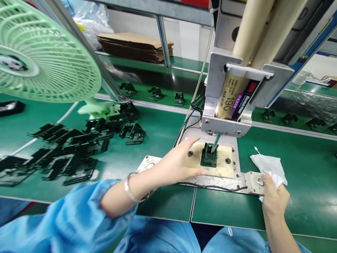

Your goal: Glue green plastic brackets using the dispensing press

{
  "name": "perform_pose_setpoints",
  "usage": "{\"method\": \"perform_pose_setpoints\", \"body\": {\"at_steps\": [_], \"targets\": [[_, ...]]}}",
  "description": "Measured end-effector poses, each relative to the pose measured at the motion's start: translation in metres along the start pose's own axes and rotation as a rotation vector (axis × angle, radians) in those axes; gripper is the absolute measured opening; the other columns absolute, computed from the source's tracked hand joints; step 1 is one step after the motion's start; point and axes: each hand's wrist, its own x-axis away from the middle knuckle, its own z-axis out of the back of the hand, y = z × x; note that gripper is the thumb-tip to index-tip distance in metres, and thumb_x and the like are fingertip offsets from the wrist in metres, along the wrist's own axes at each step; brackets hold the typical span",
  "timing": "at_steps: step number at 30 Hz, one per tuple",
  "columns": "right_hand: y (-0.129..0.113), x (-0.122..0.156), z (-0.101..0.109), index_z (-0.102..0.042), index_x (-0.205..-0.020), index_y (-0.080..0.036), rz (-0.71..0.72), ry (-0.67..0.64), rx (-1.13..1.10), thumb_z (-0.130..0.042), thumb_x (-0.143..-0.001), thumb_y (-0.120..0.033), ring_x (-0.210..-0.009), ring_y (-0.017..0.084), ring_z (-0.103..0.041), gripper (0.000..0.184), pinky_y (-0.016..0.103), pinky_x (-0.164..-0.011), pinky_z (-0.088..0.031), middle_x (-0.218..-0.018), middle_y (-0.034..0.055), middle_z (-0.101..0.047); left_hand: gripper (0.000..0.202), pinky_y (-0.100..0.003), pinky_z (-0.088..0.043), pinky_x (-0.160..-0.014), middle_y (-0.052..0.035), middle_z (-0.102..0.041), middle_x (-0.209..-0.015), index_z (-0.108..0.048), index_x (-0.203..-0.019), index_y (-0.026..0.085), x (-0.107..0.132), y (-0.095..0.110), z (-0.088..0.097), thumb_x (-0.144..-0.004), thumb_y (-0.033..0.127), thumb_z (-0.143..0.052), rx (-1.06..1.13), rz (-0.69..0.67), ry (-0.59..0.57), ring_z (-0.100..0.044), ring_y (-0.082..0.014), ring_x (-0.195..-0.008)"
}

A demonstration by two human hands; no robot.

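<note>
My left hand (180,163) reaches in from the left with thumb and fingers spread around a small dark green circuit board assembly (209,161). The thumb tip is close to the board's near left corner; I cannot tell whether it touches. That board sits on the cream plate (225,171) of a metal fixture. A thin dispensing nozzle (216,141) points down onto it from a two-part adhesive cartridge (234,100). My right hand (276,200) is closed on a crumpled white tissue (270,167), beside the fixture's right metal button (260,182). A cotton swab (256,150) sticks out past the tissue.
Many similar boards (76,168) lie grouped on the green table (158,140) at left, below a green fan (65,59). More boards (155,93) stand on a strip behind. Flattened cardboard (134,44) is stacked on the shelf. Black cables (181,131) run beside the dispenser.
</note>
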Motion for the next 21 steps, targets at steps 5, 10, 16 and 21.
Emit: {"method": "perform_pose_setpoints", "body": {"at_steps": [5,10,16,21], "targets": [[0.002,0.0,0.0,-0.07,-0.087,-0.009,-0.012,-0.012,-0.011,-0.072,-0.066,-0.063,-0.087,0.036,-0.064,0.058,0.037,-0.069,-0.049,-0.087,0.0134,-0.07,0.071,-0.047,-0.039,-0.11,-0.0167,-0.057,-0.132,-0.053,-0.127,0.012,-0.033,-0.006,-0.014,-0.068,0.045,-0.077,0.329,0.075,-0.189,-0.054,-0.0315,-0.124],[0.003,0.0,0.0,-0.07,-0.085,-0.01,-0.029,-0.027,-0.008,-0.072,-0.065,-0.064,-0.086,0.036,-0.065,0.057,0.038,-0.069,-0.049,-0.085,0.013,-0.07,0.055,-0.041,-0.046,-0.102,-0.0115,-0.067,-0.117,-0.06,-0.113,0.013,-0.03,-0.001,-0.005,-0.067,0.037,-0.08,0.602,0.165,-0.246,-0.062,-0.0259,-0.111],[-0.005,0.001,-0.002,-0.07,-0.083,-0.01,-0.019,-0.007,-0.013,-0.073,-0.064,-0.062,-0.084,0.036,-0.065,0.055,0.037,-0.067,-0.05,-0.083,0.0126,-0.07,0.041,-0.022,-0.039,-0.052,0.0024,-0.055,-0.061,-0.059,-0.067,0.015,-0.013,0.019,-0.001,-0.073,0.054,-0.07,0.529,0.344,-0.341,-0.053,-0.0129,-0.057],[-0.012,0.013,0.009,-0.07,-0.095,-0.009,0.052,0.129,0.002,-0.072,-0.072,-0.059,-0.094,0.037,-0.064,0.055,0.04,-0.076,-0.051,-0.096,0.0152,-0.069,0.033,-0.025,-0.049,-0.062,-0.0006,-0.061,-0.07,-0.061,-0.077,0.016,0.023,0.026,-0.005,-0.065,0.043,-0.077,0.724,0.418,-0.358,-0.061,-0.0169,-0.069]]}}
